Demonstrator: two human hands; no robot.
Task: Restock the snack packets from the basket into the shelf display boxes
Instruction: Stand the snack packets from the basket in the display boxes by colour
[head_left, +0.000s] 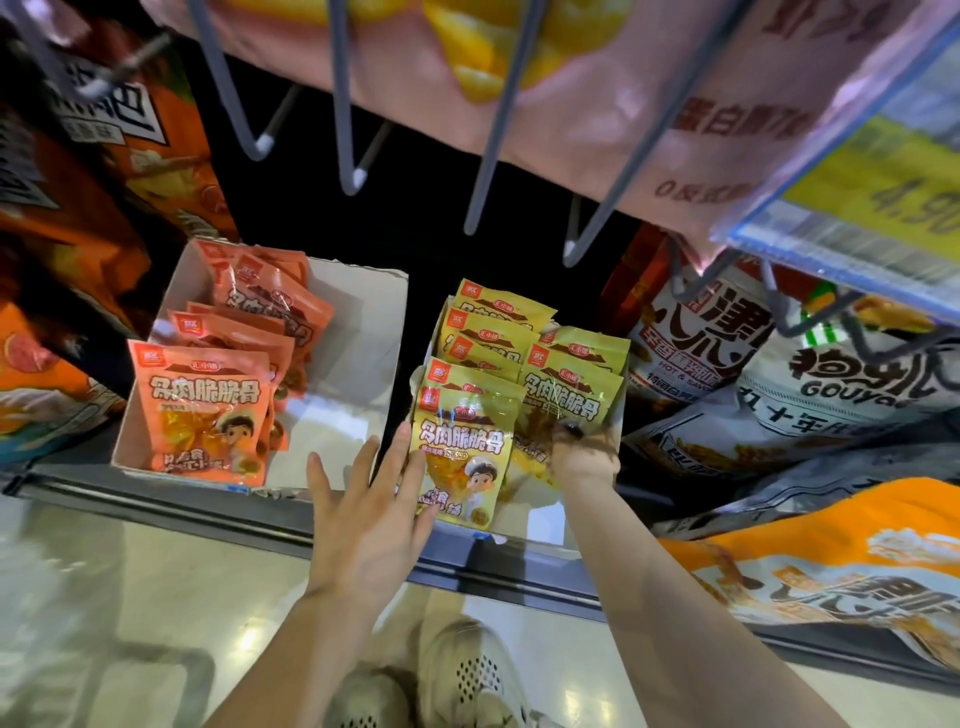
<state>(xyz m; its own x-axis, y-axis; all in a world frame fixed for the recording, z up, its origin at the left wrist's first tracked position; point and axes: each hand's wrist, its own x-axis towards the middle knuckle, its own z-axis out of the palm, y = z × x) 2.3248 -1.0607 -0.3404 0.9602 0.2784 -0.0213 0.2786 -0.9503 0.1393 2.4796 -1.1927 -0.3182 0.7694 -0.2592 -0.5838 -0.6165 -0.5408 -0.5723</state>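
Yellow glossy snack packets upright in their box, left hand flat against the front one, right hand gripping another.

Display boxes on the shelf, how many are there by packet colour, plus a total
Box of orange packets: 1
Box of yellow packets: 1
Total: 2 boxes
The packets overlap too much for an exact count of them.

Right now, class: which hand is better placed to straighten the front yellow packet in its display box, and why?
The left hand: its straight fingers already touch the front yellow packet, while the right hand is deeper in the display box, gripping another packet.
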